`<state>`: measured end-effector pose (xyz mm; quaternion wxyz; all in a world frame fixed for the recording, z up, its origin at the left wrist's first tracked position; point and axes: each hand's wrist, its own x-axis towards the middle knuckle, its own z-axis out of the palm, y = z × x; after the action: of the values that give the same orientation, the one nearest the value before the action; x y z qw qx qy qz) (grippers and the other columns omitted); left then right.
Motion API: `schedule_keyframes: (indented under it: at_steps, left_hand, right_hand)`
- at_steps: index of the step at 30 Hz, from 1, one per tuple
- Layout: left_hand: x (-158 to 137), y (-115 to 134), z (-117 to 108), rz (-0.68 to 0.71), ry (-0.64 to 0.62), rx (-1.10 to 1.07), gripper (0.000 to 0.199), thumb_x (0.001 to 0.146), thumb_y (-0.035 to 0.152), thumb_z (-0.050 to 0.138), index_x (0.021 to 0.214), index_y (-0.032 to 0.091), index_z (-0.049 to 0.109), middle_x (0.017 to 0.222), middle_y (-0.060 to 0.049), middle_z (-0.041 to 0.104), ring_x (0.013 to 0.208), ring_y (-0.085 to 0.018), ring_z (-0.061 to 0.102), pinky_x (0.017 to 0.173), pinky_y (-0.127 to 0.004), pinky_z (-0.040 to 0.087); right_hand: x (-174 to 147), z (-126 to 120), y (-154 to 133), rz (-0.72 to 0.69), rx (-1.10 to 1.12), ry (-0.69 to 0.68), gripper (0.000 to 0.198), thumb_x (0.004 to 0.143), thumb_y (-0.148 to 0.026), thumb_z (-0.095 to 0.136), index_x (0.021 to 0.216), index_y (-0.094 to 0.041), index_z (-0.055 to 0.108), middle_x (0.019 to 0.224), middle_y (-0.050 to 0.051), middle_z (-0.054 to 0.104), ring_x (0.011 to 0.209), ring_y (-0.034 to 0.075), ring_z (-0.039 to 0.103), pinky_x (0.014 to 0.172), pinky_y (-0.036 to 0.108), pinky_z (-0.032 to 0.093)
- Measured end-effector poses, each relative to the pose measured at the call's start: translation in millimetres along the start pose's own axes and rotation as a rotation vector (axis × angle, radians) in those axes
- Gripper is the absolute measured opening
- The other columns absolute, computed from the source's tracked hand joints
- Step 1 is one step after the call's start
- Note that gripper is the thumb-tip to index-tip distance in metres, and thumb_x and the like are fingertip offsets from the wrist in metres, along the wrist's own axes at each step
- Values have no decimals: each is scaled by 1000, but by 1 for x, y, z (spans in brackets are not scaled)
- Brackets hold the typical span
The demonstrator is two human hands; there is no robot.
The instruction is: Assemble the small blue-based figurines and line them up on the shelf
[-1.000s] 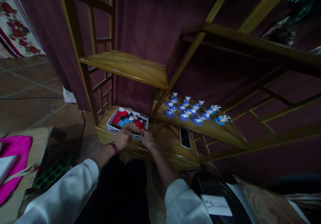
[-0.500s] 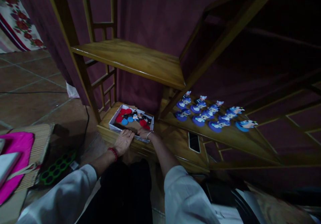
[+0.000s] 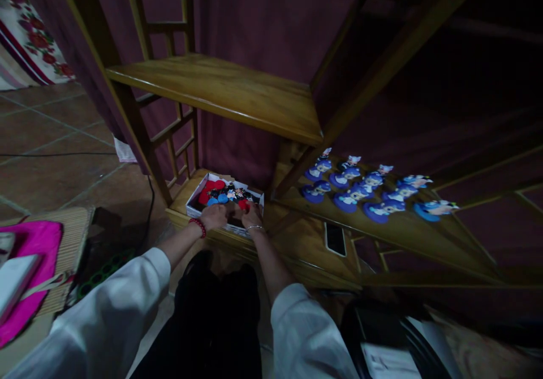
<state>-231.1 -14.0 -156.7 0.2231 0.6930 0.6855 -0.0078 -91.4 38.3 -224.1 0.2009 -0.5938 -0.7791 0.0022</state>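
Note:
A shallow white-sided cardboard box point(image 3: 196, 211) holds red round pieces point(image 3: 210, 189), blue discs point(image 3: 218, 199) and small dark-and-white figures point(image 3: 238, 193). My left hand point(image 3: 214, 216), with a red bead bracelet at the wrist, reaches over the box's front edge, its fingers curled inward. Beside it, my right hand point(image 3: 253, 216), wearing a thin silvery bangle, is inside the right part of the box. Its bent fingers are close to a red disc point(image 3: 244, 204); whether they touch it is unclear. Both hands' fingertips are too small and dark to show what they pinch.
Several purple-haired figurines on round bases point(image 3: 348, 198) stand on the wooden shelf at right. A phone point(image 3: 335, 238) lies on the lower board. An upper shelf point(image 3: 220, 93) overhangs the box. At left are a bright pink mat point(image 3: 46, 249) and a green holed tray point(image 3: 108, 270).
My left hand has moved from the box's front rim inward, its fingers now curled. My right hand has shifted slightly right and deeper into the box. The view has moved a little.

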Motion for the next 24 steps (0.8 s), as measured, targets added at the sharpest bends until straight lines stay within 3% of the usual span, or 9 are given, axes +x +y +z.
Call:
schedule_keyframes:
  at_steps: [5, 9, 17, 24]
  left_hand:
    - [5, -7, 7, -131, -42, 67, 35, 80, 27, 33, 100, 14, 60, 100, -14, 62, 96, -26, 57, 78, -37, 44]
    - [10, -3, 11, -137, -55, 103, 35, 81, 25, 32, 98, 15, 61, 106, -14, 60, 100, -28, 54, 80, -42, 42]
    - [12, 0, 9, -190, -51, 128, 37, 83, 30, 29, 99, 21, 61, 106, -11, 61, 96, -25, 56, 77, -39, 44]
    - [12, -3, 10, -164, -84, 120, 38, 84, 31, 27, 99, 20, 61, 105, -11, 61, 96, -26, 57, 76, -39, 45]
  right_hand:
    - [4, 5, -1, 236, 207, -218, 43, 70, -19, 52, 113, -16, 52, 111, 13, 52, 101, 24, 50, 88, 36, 38]
    - [8, 11, 3, 190, 292, -321, 35, 68, -21, 54, 103, -22, 57, 106, 7, 56, 99, 22, 49, 88, 34, 36]
    - [6, 1, -4, 268, 400, -409, 20, 68, -15, 49, 78, -21, 65, 93, 1, 64, 91, 16, 55, 84, 26, 40]
    - [4, -13, -11, 257, 427, -489, 24, 65, -12, 48, 79, -21, 65, 86, 1, 65, 87, 17, 57, 82, 26, 40]
